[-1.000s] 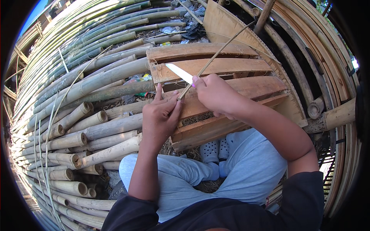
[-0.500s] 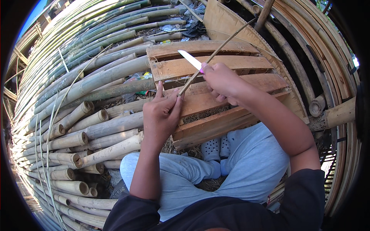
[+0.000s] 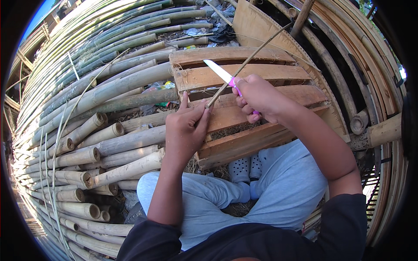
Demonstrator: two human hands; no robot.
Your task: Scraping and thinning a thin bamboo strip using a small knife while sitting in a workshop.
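Observation:
A thin bamboo strip (image 3: pixel 260 47) slants across a slatted wooden crate (image 3: pixel 276 73) in front of me. Its near end is pinched between the thumb and fingers of my left hand (image 3: pixel 186 129), whose index finger sticks up. My right hand (image 3: pixel 260 96) is wrapped around the pink handle of a knife (image 3: pixel 219 71). The white blade points to the far left, and its base lies against or just by the strip. From this view I cannot tell whether the edge bites into it.
Stacked bamboo poles (image 3: pixel 117 106) fill the left side, with several long thin strips (image 3: pixel 54 174) lying over them. A curved plywood sheet (image 3: pixel 257 26) stands behind the crate. Wooden slats (image 3: pixel 365 52) and a bamboo post (image 3: pixel 385 130) are at the right. My legs (image 3: pixel 278 178) are folded below the crate.
My right hand has turned slightly and moved a little nearer, with more of the pink handle showing. The strip stays in my left hand; the whole view has shifted slightly.

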